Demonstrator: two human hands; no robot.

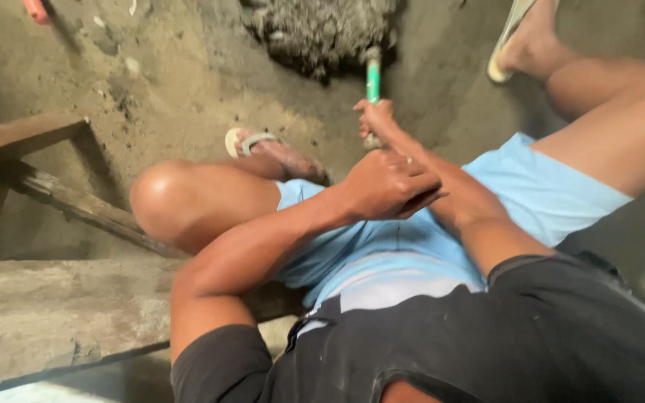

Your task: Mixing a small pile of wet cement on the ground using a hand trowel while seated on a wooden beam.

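Seen from above, looking down over a black shirt (502,336) and light blue shorts (531,190) to bare legs spread over a dirt floor (181,82). No tubs, buckets or boxes to be made out; no packages, labels or signs either. Nearest thing to a vessel: a dark hollow at the top of the view, with a lumpy grey heap of wet mortar or mud (322,30) sitting in it, coarse and clotted, darker than the sandy ground around. Stuck into the lower edge of that heap, a long tool handle (372,78), green along the visible stretch, pale near the top, running down toward the body between the knees. Right hand (375,119) further up the shaft, fingers wrapped round it just below the green part. Left hand (386,185) lower and nearer the body, clenched into a tight fist around the handle's end, the shaft itself hidden inside the grip. Tool head buried in the heap, shape not to be told. Left foot in a pale flip-flop (251,143) planted just beside the handle; right foot in another sandal (513,37) at the upper right. Weathered wooden planks (46,313) and a rough timber frame (54,194) at the left.
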